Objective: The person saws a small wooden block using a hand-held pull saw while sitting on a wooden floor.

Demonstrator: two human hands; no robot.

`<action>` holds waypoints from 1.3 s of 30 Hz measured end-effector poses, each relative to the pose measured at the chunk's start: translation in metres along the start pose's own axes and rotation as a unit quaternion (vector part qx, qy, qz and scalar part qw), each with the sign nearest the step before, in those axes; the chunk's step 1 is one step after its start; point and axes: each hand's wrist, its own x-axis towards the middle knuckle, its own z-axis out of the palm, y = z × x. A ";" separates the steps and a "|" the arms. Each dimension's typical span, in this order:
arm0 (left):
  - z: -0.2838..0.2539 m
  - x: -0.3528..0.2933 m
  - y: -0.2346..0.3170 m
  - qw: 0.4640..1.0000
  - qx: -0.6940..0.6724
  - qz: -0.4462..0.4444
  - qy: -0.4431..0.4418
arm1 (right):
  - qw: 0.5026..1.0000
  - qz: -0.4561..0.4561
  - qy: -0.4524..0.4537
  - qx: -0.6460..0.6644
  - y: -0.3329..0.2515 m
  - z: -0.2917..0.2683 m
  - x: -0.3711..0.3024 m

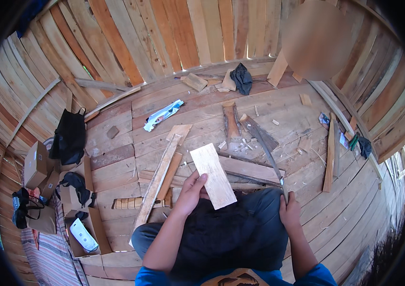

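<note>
My left hand is closed on the left edge of a short, pale wooden board, its thumb on the upper face. The board is held tilted above my lap. Beside my right knee, my right hand grips a machete by its handle. The long, grey blade points away from me and slightly left, over the wood pieces on the floor. Just beyond the pale board lies a brown plank with dark edges. Farther off, a short, rough log piece rests among wood chips.
Long planks lie crossed left of my legs. Open cardboard boxes and a black bag stand at the left. A blue-white plastic wrapper is farther ahead. Another narrow plank lies at the right, near a plank wall.
</note>
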 end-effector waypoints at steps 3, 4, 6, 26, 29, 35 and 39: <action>-0.003 -0.007 -0.007 0.996 -0.087 -0.019 -0.011 | 0.999 -0.025 0.024 0.001 -0.003 -0.002 0.006; -0.001 -0.007 -0.004 0.993 -0.117 -0.018 -0.020 | 0.999 -0.029 0.028 -0.006 -0.002 -0.002 0.004; -0.003 -0.008 -0.003 0.985 -0.166 -0.014 -0.034 | 0.998 -0.040 0.036 -0.016 0.002 0.002 0.004; -0.012 -0.010 0.007 0.963 -0.261 -0.015 -0.067 | 0.995 -0.045 0.080 -0.049 0.001 0.010 0.004; -0.010 -0.011 0.006 0.949 -0.295 0.009 -0.115 | 0.994 -0.046 0.081 -0.051 -0.001 0.009 0.003; -0.012 -0.012 -0.001 0.898 -0.364 0.076 -0.236 | 0.994 -0.050 0.084 -0.054 -0.002 0.009 0.004; -0.006 -0.019 0.010 0.868 -0.388 0.078 -0.299 | 0.993 -0.056 0.092 -0.047 -0.002 0.008 0.003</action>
